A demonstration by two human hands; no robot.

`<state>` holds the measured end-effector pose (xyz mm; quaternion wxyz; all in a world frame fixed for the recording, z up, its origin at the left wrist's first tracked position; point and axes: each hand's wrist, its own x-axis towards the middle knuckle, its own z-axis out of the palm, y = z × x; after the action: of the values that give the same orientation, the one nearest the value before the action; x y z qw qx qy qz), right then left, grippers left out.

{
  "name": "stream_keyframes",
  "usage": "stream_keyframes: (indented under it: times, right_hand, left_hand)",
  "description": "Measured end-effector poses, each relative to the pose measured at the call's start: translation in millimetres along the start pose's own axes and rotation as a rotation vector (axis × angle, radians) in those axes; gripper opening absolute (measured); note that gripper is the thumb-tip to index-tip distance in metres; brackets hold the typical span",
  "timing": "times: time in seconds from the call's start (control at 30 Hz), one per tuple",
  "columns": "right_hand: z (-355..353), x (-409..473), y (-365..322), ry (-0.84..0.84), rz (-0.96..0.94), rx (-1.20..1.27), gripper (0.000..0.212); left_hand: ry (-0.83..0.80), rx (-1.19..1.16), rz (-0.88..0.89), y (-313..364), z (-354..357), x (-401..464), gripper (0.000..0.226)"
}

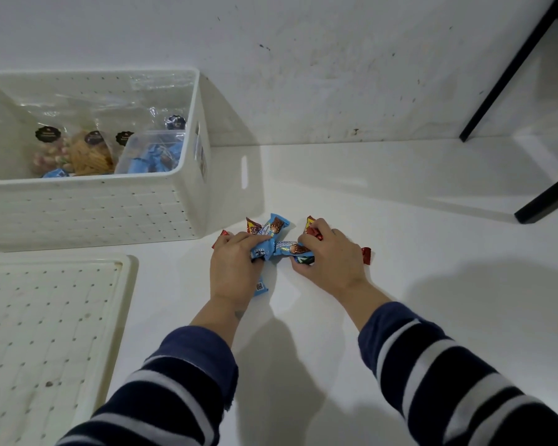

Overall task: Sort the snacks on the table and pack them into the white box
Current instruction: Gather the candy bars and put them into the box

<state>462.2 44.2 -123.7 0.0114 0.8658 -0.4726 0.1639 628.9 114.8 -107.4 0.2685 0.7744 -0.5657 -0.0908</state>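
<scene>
A small heap of blue-wrapped snack bars (276, 231) and red-wrapped ones (365, 254) lies on the white table, right of the white box (87, 206). My left hand (234, 268) curls its fingers round blue wrappers at the heap's left side. Over the right side, my right hand (331, 257) grips a blue bar and a red one. The box holds clear bags of snacks with black labels and a clear tub (152, 152) of blue bars. Parts of the heap are hidden under both hands.
The box's white perforated lid (45, 333) lies flat at the front left. A white wall stands behind the table. Black frame legs (509, 69) slant down at the far right, one foot resting near the table's right edge.
</scene>
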Motion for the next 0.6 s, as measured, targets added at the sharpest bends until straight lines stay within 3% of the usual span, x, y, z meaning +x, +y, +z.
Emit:
stream_keyframes:
  times: [0.6]
  right_hand:
    - [-23, -16, -7, 0.006, -0.023, 0.074, 0.029]
  left_hand:
    - [0.002, -0.065, -0.093, 12, -15, -26, 0.044]
